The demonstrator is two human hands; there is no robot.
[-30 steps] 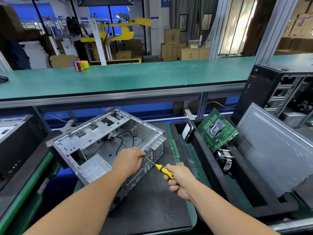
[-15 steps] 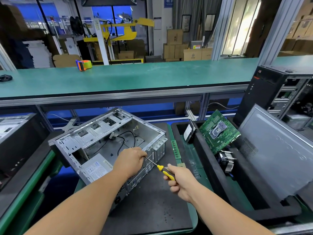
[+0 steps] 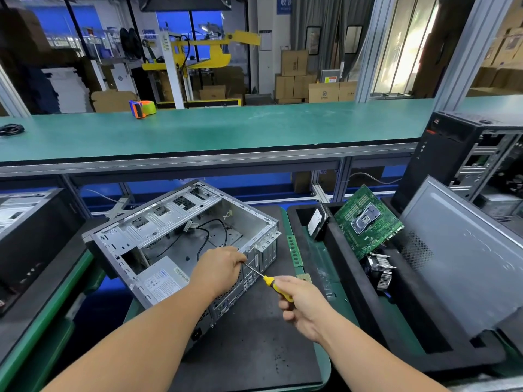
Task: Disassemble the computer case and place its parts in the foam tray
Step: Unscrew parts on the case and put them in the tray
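My left hand point(image 3: 219, 267) clamps the case point(image 3: 181, 244) rim, near-left of the tray point(image 3: 334, 250); right hand point(image 3: 301, 302) grips the screwdriver point(image 3: 271, 284). Stiff, sharp-edged steel: I'd lift by the frame.

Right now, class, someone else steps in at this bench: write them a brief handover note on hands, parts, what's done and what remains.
Left hand steadies the computer case at its rear edge. Right hand grips the yellow screwdriver, tip at the rear panel.
In the foam tray: motherboard, hard drive, heatsink fan.
The side panel leans at the right.
Left: the power supply and cables remain inside the case.
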